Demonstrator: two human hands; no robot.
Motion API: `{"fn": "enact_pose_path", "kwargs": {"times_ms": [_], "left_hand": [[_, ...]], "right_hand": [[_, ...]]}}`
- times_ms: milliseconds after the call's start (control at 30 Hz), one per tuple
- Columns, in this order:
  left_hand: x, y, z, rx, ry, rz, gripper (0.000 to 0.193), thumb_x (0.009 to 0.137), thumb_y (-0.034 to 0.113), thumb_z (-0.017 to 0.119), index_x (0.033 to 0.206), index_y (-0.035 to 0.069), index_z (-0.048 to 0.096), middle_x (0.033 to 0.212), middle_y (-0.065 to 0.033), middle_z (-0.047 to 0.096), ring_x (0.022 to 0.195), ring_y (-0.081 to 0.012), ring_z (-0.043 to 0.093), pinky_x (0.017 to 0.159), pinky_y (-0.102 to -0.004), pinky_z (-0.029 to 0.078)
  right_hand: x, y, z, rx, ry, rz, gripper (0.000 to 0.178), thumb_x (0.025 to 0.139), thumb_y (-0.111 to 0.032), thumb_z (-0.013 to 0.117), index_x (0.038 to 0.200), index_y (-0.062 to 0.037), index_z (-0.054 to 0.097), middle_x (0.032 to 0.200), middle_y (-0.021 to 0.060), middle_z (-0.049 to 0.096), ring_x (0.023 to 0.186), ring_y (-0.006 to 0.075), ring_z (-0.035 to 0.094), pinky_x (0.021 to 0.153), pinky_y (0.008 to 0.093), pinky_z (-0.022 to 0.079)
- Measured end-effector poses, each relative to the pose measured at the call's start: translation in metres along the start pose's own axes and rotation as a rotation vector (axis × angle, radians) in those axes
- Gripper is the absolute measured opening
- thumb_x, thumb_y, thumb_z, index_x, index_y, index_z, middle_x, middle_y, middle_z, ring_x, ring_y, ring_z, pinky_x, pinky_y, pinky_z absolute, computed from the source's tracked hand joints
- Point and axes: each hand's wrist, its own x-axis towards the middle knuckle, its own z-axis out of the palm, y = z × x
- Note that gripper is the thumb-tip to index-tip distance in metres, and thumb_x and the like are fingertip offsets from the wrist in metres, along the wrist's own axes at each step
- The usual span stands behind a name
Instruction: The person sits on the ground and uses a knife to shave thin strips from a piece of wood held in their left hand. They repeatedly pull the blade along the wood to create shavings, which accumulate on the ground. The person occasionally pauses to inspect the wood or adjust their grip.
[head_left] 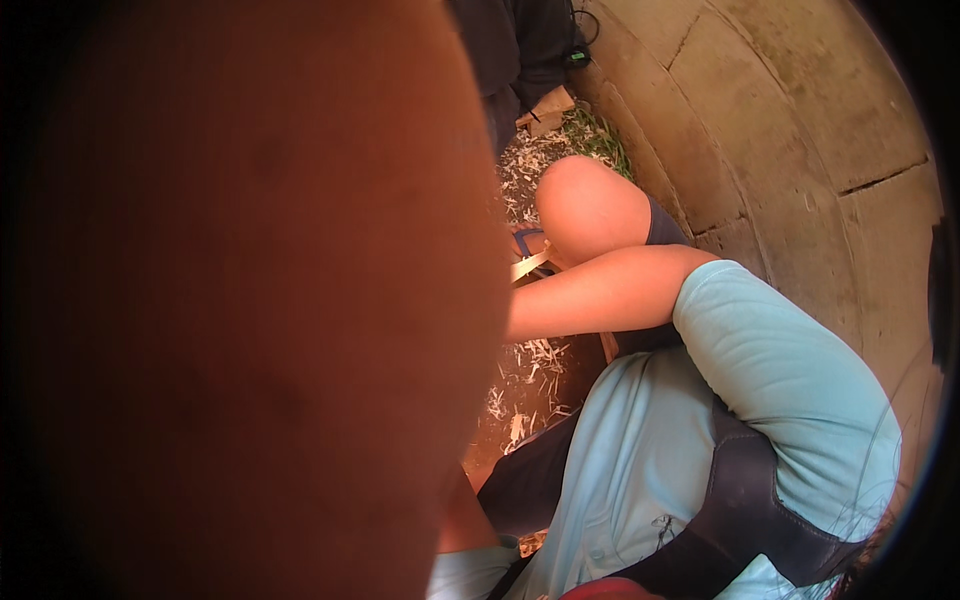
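A large blurred shape [260, 300] right before the lens covers the left half of the view. My left arm [460, 515] rises into it from the lower edge, so it may be my left hand or arm; no fingers can be made out. From the right, my right forearm [610, 290] in a light blue sleeve reaches left until the blur cuts it off, and my right hand is hidden behind it. Just above that forearm a pale flat strip [531, 264], perhaps wood, shows beside my bent knee [590, 210]. What holds the strip cannot be seen.
Pale shavings [535, 375] litter the brown ground around my legs. At the top sits a person in dark clothing [500, 50], near a wooden block [548, 108] and a tuft of grass [600, 140]. Stone paving [760, 130] fills the right side.
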Motion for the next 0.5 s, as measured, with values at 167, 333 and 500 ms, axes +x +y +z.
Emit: {"fn": "enact_pose_path", "kwargs": {"times_ms": [167,333,500], "left_hand": [[0.010,-0.003,0.013,-0.033,-0.002,0.009,0.038,0.087,0.029,0.043,0.105,-0.002,0.054,0.102,-0.0136,0.049,0.094,-0.0256,0.040,0.085,-0.0453,0.033],[0.012,0.015,0.015,0.012,0.013,0.035,0.036,0.087,0.028,0.043,0.104,-0.002,0.054,0.101,-0.0131,0.049,0.093,-0.0252,0.040,0.085,-0.0448,0.033],[0.003,0.033,0.011,0.022,0.084,0.106,0.035,0.087,0.027,0.043,0.104,-0.002,0.054,0.099,-0.0125,0.049,0.091,-0.0247,0.040,0.084,-0.0444,0.033]], "right_hand": [[-0.007,0.001,-0.002,0.015,0.023,0.000,0.037,0.077,-0.038,0.061,0.085,-0.0027,0.062,0.086,0.0202,0.064,0.083,0.0364,0.063,0.072,0.0434,0.048],[0.007,0.010,0.019,0.014,0.103,-0.212,0.030,0.076,-0.030,0.062,0.087,-0.0024,0.061,0.087,0.0199,0.064,0.086,0.0366,0.061,0.073,0.0437,0.047],[0.000,0.001,0.006,-0.005,0.008,0.024,0.027,0.077,-0.026,0.063,0.091,-0.0029,0.059,0.088,0.0183,0.062,0.089,0.0357,0.060,0.076,0.0440,0.046]]}}
